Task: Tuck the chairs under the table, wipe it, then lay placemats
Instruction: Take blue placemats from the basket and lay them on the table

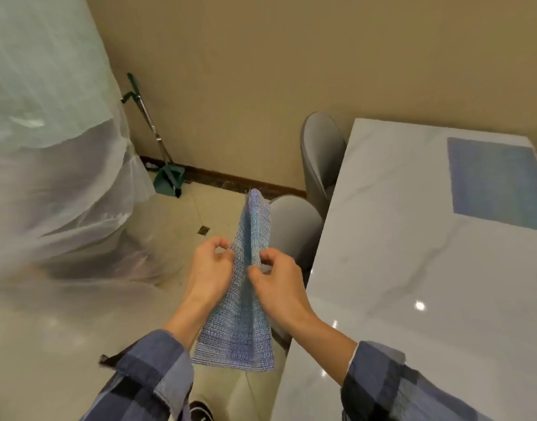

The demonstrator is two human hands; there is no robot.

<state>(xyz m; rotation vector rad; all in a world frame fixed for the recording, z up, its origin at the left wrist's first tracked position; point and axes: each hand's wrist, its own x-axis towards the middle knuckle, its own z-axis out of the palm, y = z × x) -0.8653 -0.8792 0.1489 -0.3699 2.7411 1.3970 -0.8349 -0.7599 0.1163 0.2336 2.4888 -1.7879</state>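
A blue woven placemat (249, 323) hangs folded lengthwise in the air between my hands, left of the table. My left hand (211, 268) pinches its left edge and my right hand (276, 281) pinches its right edge, both at mid-length. The white marble table (397, 253) fills the right side. Another blue placemat (498, 183) lies flat at the table's far right. Two grey chairs stand along the table's left edge, the near chair (294, 226) just behind the held placemat and the far chair (322, 153) by the wall.
Furniture wrapped in clear plastic sheeting (54, 177) stands at the left. A green dustpan with a long handle (167, 180) leans in the corner against the beige wall. Glossy tiled floor (64, 344) lies between the wrapped furniture and the table.
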